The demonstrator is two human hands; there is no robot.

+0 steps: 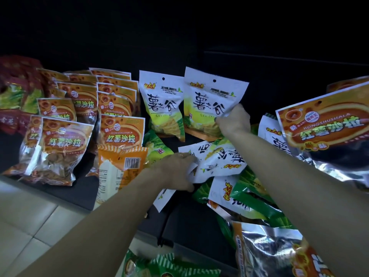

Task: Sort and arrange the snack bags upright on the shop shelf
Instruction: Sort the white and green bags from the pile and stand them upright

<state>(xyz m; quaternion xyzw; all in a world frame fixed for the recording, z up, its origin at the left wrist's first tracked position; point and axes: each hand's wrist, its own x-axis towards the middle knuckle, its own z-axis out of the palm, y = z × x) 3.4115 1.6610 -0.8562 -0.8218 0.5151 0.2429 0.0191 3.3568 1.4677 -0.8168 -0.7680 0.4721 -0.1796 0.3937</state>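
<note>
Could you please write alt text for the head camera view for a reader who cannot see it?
A person's right hand holds an upright white-and-green snack bag on a dark shop shelf, while the left hand grips a fallen white-and-green bag. Orange foil snack bags stand in rows at left.

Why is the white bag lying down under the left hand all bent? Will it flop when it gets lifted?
Probably yes. The lying white bag crumples where the left hand grips its edge, so its film looks thin and floppy. It seems puffy and light, with loose chips inside. The glossy surface may be a bit slippery.
</note>
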